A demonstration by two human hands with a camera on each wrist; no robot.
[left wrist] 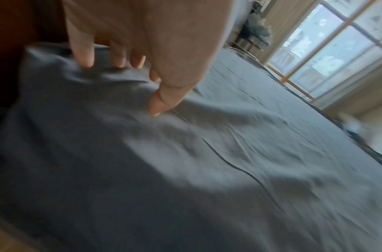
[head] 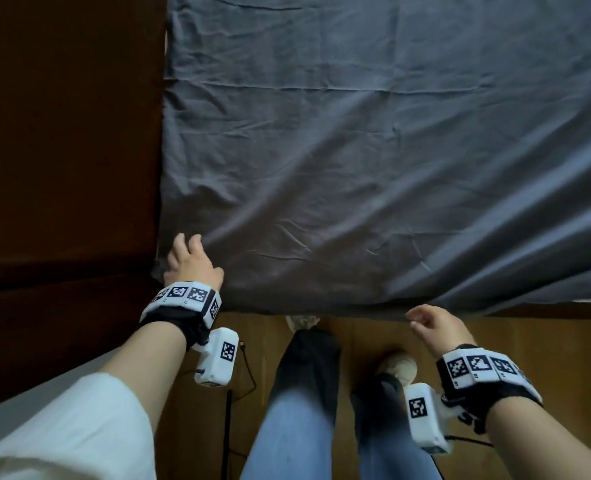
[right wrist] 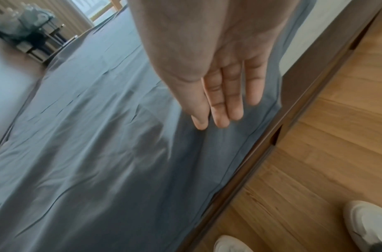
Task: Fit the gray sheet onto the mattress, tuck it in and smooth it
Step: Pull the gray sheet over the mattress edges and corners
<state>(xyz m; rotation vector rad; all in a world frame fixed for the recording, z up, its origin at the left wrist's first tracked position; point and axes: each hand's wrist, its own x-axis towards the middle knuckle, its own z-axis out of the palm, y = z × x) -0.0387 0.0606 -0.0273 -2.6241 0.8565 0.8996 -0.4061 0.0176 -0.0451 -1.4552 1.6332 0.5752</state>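
Note:
The gray sheet (head: 373, 150) lies spread over the mattress with shallow wrinkles, and its near edge hangs over the bed's side. My left hand (head: 190, 259) rests at the near left corner, its spread fingertips (left wrist: 84, 58) and thumb touching the cloth (left wrist: 185, 162). My right hand (head: 432, 323) hovers at the sheet's near edge, further right. Its fingers (right wrist: 224, 102) are straight and together over the overhanging cloth (right wrist: 99, 136) and grip nothing. A strip of white mattress side (right wrist: 304, 46) shows beyond the sheet's edge.
A dark brown panel (head: 62, 150) borders the bed on the left. The brown bed frame (right wrist: 311, 95) runs along the wooden floor (right wrist: 336, 153), where my pale shoes (right wrist: 367, 225) stand. A window (left wrist: 328, 56) and a cluttered bedside stand (right wrist: 30, 30) lie beyond the bed.

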